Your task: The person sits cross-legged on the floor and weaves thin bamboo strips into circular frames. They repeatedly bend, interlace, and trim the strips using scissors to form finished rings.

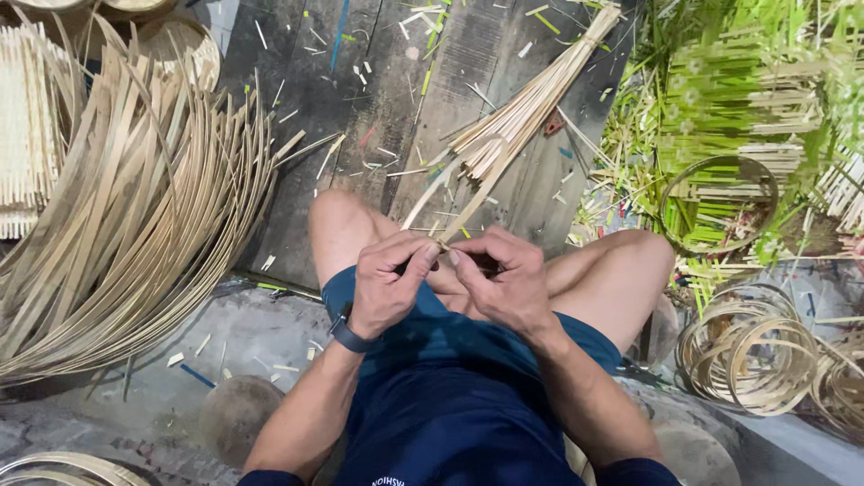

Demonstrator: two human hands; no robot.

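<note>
At far left, a large fan of long curved bamboo strips (135, 216) lies on the floor, with woven bamboo mats (27, 126) stacked behind it. Next comes my left hand (389, 286), a dark watch (346, 331) on its wrist; the fingers are curled and pinch the near end of a thin bamboo splint (454, 209). Just right of it, almost touching, is my right hand (504, 283), its fingers likewise clenched on the same end of the splint, thumb and forefinger meeting those of the left. Both hands sit above my lap, between my bare knees, equally near the work. From this pinch the splint runs up and away from me, its long axis slanting toward the upper right, where it meets a tied bundle of pale bamboo sticks (531, 99) lying on the dark wooden planks (360, 81). That bundle lies on the same slant, its bound end farthest from me. Further right stand heaps of green bamboo slivers (720, 99) and a round bamboo hoop (718, 205); at lower right, coiled bamboo rings (751, 351) rest on the floor.
</note>
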